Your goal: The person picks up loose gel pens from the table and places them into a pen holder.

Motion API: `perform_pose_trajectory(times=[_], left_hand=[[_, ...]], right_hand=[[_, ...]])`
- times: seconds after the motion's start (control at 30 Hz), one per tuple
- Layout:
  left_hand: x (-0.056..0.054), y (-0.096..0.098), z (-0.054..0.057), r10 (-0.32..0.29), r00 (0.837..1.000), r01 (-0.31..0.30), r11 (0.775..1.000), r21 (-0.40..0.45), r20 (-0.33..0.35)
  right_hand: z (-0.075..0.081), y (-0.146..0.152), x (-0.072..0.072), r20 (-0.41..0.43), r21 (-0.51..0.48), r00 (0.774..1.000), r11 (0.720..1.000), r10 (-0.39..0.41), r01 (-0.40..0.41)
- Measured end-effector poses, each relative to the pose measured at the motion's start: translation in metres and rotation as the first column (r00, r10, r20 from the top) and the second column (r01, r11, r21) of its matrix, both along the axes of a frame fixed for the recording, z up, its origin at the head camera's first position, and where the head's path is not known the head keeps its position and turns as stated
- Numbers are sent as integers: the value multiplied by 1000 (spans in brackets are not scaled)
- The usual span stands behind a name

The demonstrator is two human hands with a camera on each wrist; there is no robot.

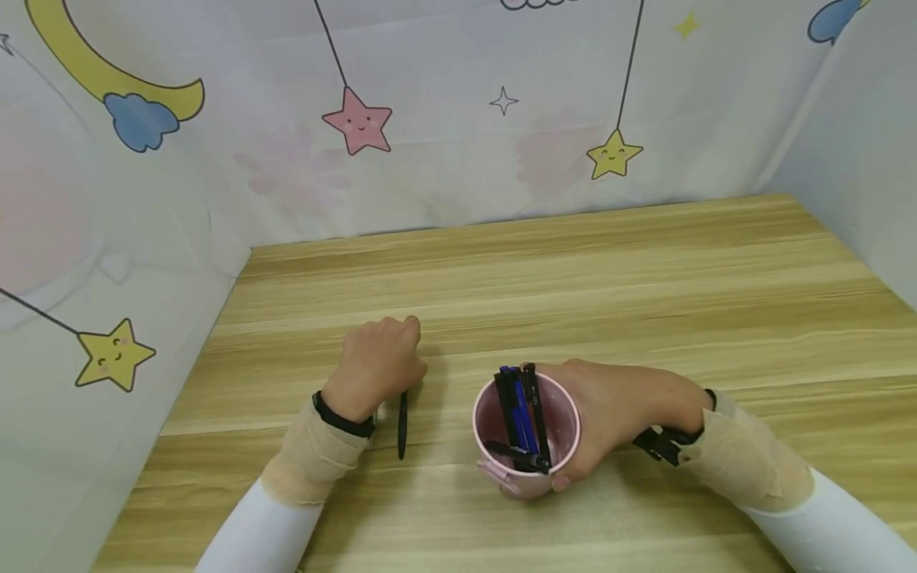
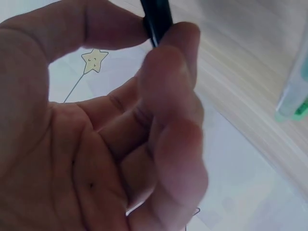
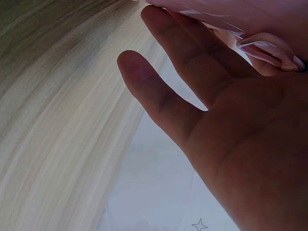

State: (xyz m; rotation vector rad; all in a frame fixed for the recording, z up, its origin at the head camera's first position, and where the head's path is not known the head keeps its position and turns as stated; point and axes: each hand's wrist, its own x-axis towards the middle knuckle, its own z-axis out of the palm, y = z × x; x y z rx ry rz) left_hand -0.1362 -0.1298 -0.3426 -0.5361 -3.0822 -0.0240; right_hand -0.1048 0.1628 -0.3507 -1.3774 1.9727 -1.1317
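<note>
Between the thumb and fingertips of my left hand [image 1: 381, 358] is a black pen [image 1: 403, 430], its far end pointing toward me in the head view. The left wrist view shows the pinch close up, with part of the pen [image 2: 158, 19] above the fingertips. My right hand [image 1: 609, 406] holds a pink cup [image 1: 481, 430] from its right side, thumb near the front rim. Several black pens [image 1: 507, 410] and a blue pen [image 1: 524, 418] stand in the cup. In the right wrist view, fingers lie along the cup [image 3: 284, 21], beside its raised loop [image 3: 267, 48].
A clear item with a green end [image 2: 294, 91] lies on the table at the right of the left wrist view. The wood-grain table [image 1: 645, 278] is bordered by a cloth backdrop [image 1: 444, 175] printed with stars and clouds, behind and at the sides.
</note>
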Motion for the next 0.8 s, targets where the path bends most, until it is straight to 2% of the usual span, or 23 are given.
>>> perform_pose_trajectory(times=[0.13, 0.43, 0.53, 0.67, 0.8], left_hand=[[0, 1, 1, -10, 1000, 11, 1000, 24, -23], [2, 4, 4, -17, 1000, 19, 994, 104, -17], [2, 5, 5, -47, 997, 54, 990, 134, -56], [3, 6, 4, -92, 986, 114, 981, 159, -136], [2, 7, 4, -105, 977, 138, 975, 175, -185]], right_hand=[[-1, 0, -1, -1, -4, 1000, 1000, 2, -2], [-1, 0, -1, -2, 1, 1000, 1000, -1, 1], [-1, 0, -1, -2, 5, 1000, 1000, -2, 2], [0, 0, -1, -6, 7, 1000, 1000, -3, 3], [0, 0, -1, -12, 8, 1000, 1000, -4, 4]])
